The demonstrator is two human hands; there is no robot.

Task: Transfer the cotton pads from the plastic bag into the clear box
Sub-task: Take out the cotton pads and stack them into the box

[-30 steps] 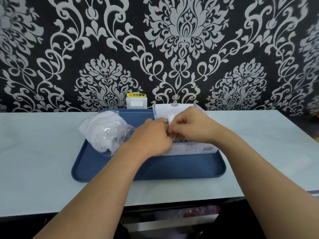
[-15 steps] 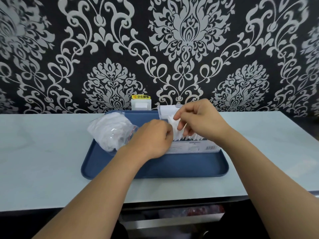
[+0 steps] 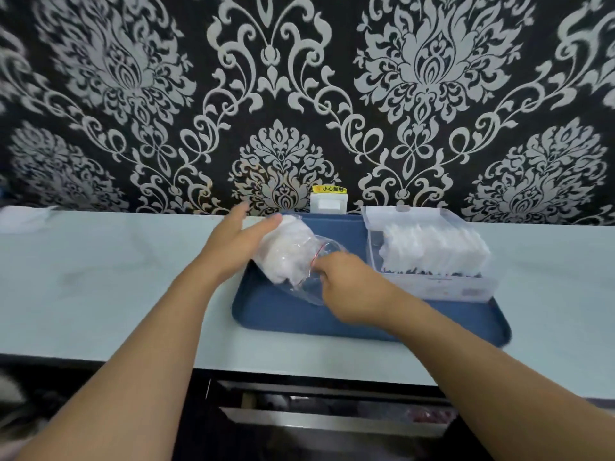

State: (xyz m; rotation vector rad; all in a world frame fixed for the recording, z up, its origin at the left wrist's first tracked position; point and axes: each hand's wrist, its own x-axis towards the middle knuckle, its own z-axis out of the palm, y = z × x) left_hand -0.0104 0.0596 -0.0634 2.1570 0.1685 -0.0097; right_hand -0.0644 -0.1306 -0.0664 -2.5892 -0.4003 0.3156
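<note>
Blue tray point(image 3: 332, 322) sits on a pale tabletop point(image 3: 100, 287), pushed up near a wall papered in black with a silver damask pattern point(image 3: 299, 94).

Plastic bag point(image 3: 293, 257) lies on the left part of the tray, on its side, mouth toward the right and front. White cotton pads point(image 3: 283, 254) fill its rear portion; the front portion near the mouth is clear and looks hollow. A thin red line runs along the opening.

Left hand point(image 3: 233, 241) rests against the bag's closed left end, fingers straight and spread, thumb lying over the bag's top edge. Fingers relaxed, not curled round anything.

Right hand point(image 3: 346, 284) is at the bag's mouth, fingers curled at the clear plastic edge; it appears to pinch the rim, though the fingertips are hidden behind the knuckles.

Clear box point(image 3: 432, 287) stands on the right part of the tray, just beside the bag, lid tipped up at the back. A row of white pads stands on edge inside it, packed close, filling most of the width. A printed label shows on its front wall, too blurred to read.

White wall socket point(image 3: 328, 205) with a yellow sticker sits behind the tray. White material at the tabletop's far left edge, blurred.
</note>
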